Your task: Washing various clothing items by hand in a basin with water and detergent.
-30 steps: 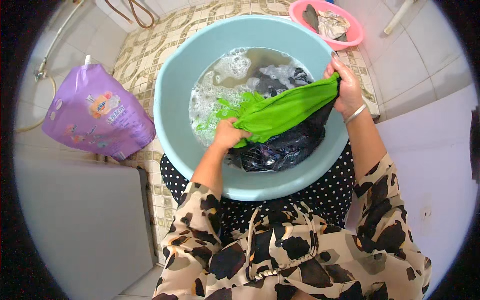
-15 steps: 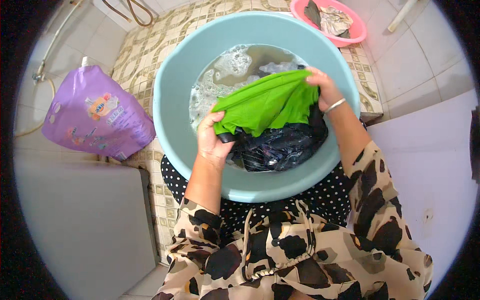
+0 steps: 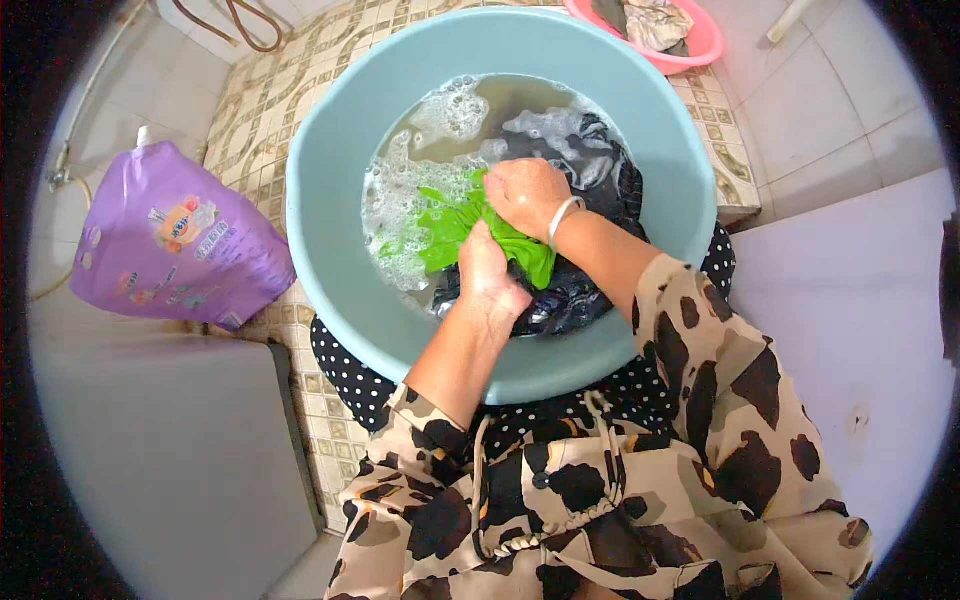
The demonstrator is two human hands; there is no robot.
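A bright green wet cloth is bunched between my hands, low over soapy water in a large light blue basin. My right hand, with a bracelet at the wrist, is closed in a fist on the cloth's upper part. Nearer to me, my left hand grips the cloth from below, its fingers partly hidden by the fabric. Wet black clothing lies in the water under and right of my hands. White suds float at the far and left side.
A purple detergent pouch with a pale cap stands left of the basin. A pink basin with dark and light cloths is at the far right. A grey box-like surface fills the lower left, and a pale panel the right side.
The green cloth was stretched out between my spread hands; now it is bunched lower at the water. My right hand has moved left and toward my left hand, which moved right.
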